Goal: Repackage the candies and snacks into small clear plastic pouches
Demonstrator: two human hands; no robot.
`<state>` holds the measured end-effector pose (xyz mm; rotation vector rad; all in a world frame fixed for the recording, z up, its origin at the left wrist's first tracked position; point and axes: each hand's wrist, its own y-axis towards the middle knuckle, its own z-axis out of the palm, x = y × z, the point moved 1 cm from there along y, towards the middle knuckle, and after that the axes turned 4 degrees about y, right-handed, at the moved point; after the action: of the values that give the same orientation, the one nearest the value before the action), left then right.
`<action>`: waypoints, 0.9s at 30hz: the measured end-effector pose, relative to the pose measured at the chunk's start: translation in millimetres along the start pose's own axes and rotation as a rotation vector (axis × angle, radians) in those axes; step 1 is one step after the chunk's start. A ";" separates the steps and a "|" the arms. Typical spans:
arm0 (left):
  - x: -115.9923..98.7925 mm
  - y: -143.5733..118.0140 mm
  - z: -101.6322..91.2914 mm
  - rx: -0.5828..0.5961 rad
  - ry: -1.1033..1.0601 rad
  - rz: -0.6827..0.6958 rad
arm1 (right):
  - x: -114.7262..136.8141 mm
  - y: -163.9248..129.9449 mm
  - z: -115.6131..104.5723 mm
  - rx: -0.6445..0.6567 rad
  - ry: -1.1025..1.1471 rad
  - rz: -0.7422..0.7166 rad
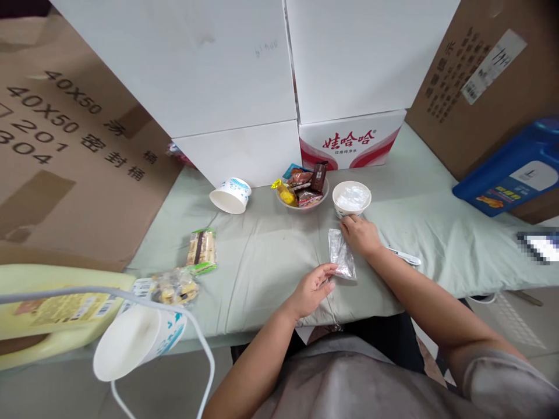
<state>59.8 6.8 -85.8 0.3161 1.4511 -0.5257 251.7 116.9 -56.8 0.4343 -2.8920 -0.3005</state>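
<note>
1. Centre-right: left hand (314,289), fingers touching lower edge of clear packet (342,256).
2. Right hand (361,235): beside packet top, fingers at base of white paper cup (339,210), plastic inside.
3. Mid-frame: clear bowl (324,198), wrapped snacks (300,178) inside; tipped cup (233,196) left of it.
4. Lower left: yellow jug (82,285), second tipped cup (135,337).
5. Right edge: blue jug (513,169).
6. Top: white boxes (227,64).
</note>
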 end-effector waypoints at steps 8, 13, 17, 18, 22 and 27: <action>-8.1 3.6 2.3 -0.049 0.139 -0.054 | 5.6 -43.0 5.4 -0.073 0.303 -0.388; -20.7 -3.1 1.0 -0.110 0.346 -0.059 | 6.9 -43.7 16.4 -0.074 0.283 -0.342; -21.5 -11.7 -5.3 -0.286 0.494 -0.001 | 7.8 -43.2 15.0 -0.077 0.287 -0.356; -22.7 -12.3 -6.9 -0.355 0.590 0.046 | 8.1 -43.6 15.1 -0.079 0.286 -0.364; -31.1 -5.0 -10.7 -0.391 1.170 0.302 | 8.4 -45.3 17.5 -0.086 0.288 -0.369; -31.9 11.2 -21.3 -0.173 1.611 0.509 | 6.7 -46.7 20.5 -0.101 0.301 -0.343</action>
<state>46.3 31.9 -57.8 1.0716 2.7749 0.4639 253.3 74.6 -86.0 0.8765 -2.4905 -0.3932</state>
